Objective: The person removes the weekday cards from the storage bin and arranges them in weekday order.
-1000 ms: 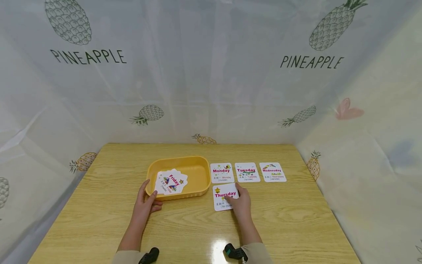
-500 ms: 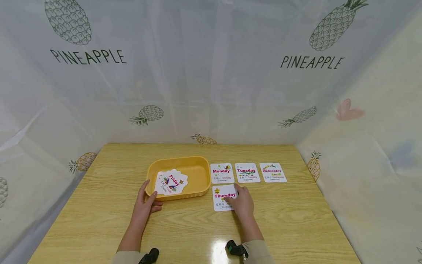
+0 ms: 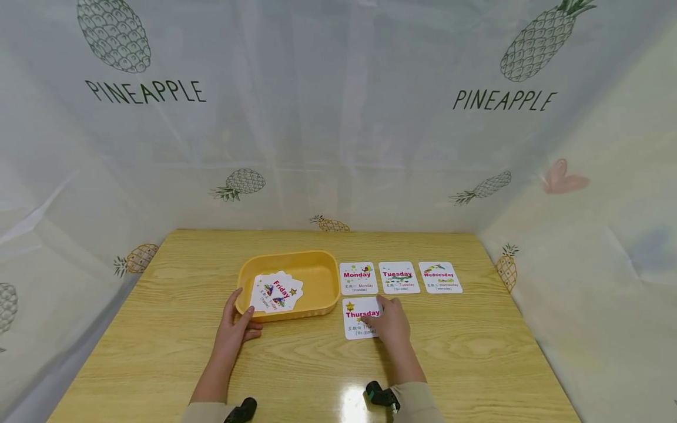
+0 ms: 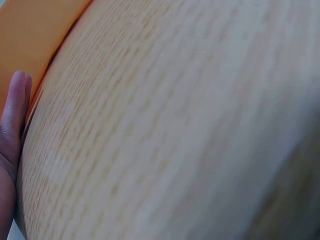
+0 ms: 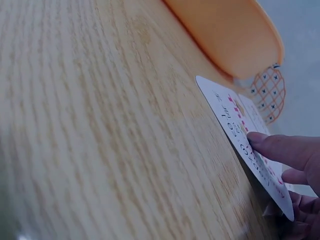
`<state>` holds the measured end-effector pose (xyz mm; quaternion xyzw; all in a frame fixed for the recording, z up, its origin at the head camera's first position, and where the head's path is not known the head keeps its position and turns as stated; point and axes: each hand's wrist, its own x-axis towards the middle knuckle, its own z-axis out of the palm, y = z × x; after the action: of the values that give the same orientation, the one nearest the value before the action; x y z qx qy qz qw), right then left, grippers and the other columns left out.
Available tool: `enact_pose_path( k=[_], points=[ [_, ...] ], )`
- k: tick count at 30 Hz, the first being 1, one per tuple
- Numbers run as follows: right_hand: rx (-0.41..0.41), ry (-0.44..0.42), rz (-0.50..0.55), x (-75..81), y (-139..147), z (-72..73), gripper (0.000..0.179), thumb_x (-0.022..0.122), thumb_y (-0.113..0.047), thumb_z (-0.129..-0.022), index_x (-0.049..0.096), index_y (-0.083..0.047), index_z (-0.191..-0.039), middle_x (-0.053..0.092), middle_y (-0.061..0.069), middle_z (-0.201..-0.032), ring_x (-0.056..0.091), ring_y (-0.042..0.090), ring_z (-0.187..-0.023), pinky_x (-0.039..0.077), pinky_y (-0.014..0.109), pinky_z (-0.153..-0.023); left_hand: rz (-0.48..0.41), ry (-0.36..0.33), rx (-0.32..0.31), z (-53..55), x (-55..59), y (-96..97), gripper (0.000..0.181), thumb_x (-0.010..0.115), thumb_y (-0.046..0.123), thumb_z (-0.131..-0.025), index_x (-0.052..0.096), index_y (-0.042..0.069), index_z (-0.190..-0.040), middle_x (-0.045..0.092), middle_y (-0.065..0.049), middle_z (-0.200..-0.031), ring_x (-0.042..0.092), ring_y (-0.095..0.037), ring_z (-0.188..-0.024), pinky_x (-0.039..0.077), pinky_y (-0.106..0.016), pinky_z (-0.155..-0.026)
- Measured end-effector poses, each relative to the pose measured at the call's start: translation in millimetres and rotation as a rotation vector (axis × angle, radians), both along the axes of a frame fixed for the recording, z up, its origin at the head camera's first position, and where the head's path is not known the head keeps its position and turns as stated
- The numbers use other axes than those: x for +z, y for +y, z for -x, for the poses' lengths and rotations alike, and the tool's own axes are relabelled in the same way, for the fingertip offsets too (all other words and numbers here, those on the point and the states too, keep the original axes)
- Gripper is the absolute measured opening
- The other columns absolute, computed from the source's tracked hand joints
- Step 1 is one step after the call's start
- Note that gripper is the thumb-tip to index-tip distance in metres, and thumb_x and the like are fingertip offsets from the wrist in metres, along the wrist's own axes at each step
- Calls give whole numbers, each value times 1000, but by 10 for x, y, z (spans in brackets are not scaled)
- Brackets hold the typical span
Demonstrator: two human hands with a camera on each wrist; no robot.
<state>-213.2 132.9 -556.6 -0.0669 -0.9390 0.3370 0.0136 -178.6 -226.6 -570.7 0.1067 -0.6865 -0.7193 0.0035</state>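
Observation:
My left hand [image 3: 233,329] holds the near left corner of a yellow plastic tray [image 3: 322,282], thumb at the rim; the tray's wall [image 4: 35,35] also shows in the left wrist view. In the tray lies a small stack of white cards with a Friday card [image 3: 277,292] on top. My right hand [image 3: 392,326] pinches the right side of a Thursday card [image 3: 355,326], thumb on its printed face. In the right wrist view, the gripped edge of the Thursday card [image 5: 225,107] tilts up off the table, with fingers beneath it.
Monday [image 3: 358,285], Tuesday [image 3: 399,285] and Wednesday [image 3: 440,285] cards lie face up in a row right of the tray. The wooden table [image 3: 476,364] backs onto a pineapple-print curtain [image 3: 328,147].
The Thursday card has turned slightly and sits a little straighter below the Monday card. My right hand has shifted slightly right. My left hand stays on the tray.

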Motion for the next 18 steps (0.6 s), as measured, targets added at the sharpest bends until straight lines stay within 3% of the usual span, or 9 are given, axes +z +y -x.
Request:
enact_pose_path(
  k=[18],
  points=[
    [1, -37, -39, 12, 11, 15, 71, 88, -33, -71, 61, -1, -129, 50, 15, -103, 51, 24, -79, 49, 41, -71, -5, -10, 2, 5, -15, -5, 66, 55, 32, -101, 17, 35, -155, 33, -16, -137, 67, -19, -76, 60, -34, -65]
  ],
)
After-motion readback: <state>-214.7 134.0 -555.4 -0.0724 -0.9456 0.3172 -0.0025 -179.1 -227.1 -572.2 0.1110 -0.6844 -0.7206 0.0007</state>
